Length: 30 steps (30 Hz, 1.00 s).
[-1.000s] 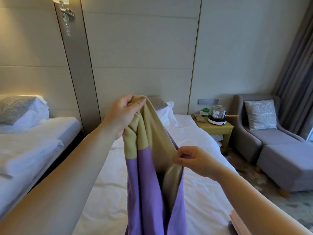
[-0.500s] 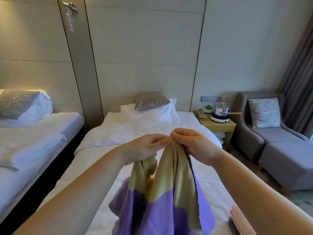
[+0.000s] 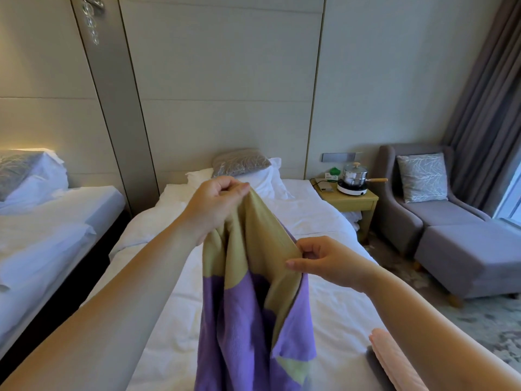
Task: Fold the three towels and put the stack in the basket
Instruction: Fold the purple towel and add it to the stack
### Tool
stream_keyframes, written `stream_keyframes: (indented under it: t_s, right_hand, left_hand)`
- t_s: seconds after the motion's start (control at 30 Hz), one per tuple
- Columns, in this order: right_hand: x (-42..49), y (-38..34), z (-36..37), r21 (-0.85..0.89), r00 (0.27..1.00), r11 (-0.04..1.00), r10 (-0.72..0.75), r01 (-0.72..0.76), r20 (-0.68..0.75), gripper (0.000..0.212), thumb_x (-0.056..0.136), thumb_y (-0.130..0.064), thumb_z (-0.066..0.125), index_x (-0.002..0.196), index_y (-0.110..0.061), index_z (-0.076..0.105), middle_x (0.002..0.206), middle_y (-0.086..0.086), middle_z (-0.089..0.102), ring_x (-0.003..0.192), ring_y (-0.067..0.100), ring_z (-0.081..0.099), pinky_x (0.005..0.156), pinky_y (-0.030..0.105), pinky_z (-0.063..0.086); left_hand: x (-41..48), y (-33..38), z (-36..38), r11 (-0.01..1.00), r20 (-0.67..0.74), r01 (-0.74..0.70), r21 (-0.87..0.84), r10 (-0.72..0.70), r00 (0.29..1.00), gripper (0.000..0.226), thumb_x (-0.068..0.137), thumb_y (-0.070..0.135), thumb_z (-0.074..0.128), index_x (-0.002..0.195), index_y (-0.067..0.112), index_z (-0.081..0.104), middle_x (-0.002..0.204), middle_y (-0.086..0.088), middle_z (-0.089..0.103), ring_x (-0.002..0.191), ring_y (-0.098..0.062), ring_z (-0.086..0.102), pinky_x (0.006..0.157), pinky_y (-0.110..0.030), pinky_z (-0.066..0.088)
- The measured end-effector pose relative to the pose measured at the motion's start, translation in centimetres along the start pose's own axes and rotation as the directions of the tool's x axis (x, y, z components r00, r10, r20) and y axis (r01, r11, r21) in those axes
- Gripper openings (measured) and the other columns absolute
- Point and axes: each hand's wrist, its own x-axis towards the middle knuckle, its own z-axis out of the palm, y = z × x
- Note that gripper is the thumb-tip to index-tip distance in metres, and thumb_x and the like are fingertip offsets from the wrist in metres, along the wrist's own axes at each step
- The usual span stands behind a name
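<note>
Held up over the white bed (image 3: 332, 314): a purple and tan towel (image 3: 248, 306), hanging bunched in long vertical folds, tan part uppermost, purple part below and running out of the bottom of the view. Left hand (image 3: 215, 206) highest, pinched shut on the tan top corner between thumb and fingers. Right hand (image 3: 328, 262) lower and to the right, apart from the left, thumb and forefinger nipped on the tan edge of the same towel. Both bare forearms reaching in from the bottom corners. At lower right on the bed, partly behind the right forearm, a folded pink towel (image 3: 392, 359) lying on something dark grey, too cut off to name. No basket to be seen. Farther back, white pillows with a grey patterned cushion (image 3: 239, 162) at the headboard, and beside the bed a small yellow desk (image 3: 352, 203) carrying a steel pot (image 3: 355, 174) on a white hotplate.
</note>
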Motion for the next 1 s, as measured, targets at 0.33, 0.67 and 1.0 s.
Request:
stream_keyframes:
  t_s: [0.33,0.67,1.0]
  right_hand:
    - [-0.4,-0.3,-1.1,0.107,0.996,0.993,-0.038,0.046,-0.076,0.028,0.087,-0.027,0.066,0.075,-0.005,0.056,0.070,0.006,0.048,0.068,0.018,0.044,0.067,0.034,0.035]
    - [0.7,-2.4,1.0,0.169,0.990,0.977,-0.138,0.133,0.016,0.015,0.089,-0.037,0.059,0.083,-0.025,0.066,0.080,-0.002,0.063,0.076,0.010,0.057,0.071,0.027,0.048]
    - [-0.5,-0.2,-0.2,0.035,0.998,0.998,-0.052,0.050,0.045,0.020,0.082,-0.026,0.073,0.077,-0.012,0.060,0.072,-0.002,0.049,0.067,0.007,0.044,0.060,0.018,0.037]
  left_hand:
    - [0.4,-3.1,-3.8,0.952,-0.239,0.134,0.276,-0.067,0.969,0.021,0.090,0.029,0.062,0.096,0.009,0.066,0.092,-0.007,0.063,0.085,-0.016,0.054,0.075,-0.029,0.039]
    - [-4.9,-2.8,1.8,0.973,0.585,0.198,0.120,-0.231,0.777,0.030,0.093,0.052,0.046,0.101,0.034,0.068,0.069,0.023,0.060,0.060,0.004,0.053,0.060,-0.012,0.045]
    - [-2.6,-1.6,0.2,0.997,0.359,0.058,0.049,-0.071,0.931,0.044,0.083,0.049,0.061,0.085,0.006,0.059,0.078,-0.007,0.042,0.074,-0.021,0.037,0.073,-0.036,0.031]
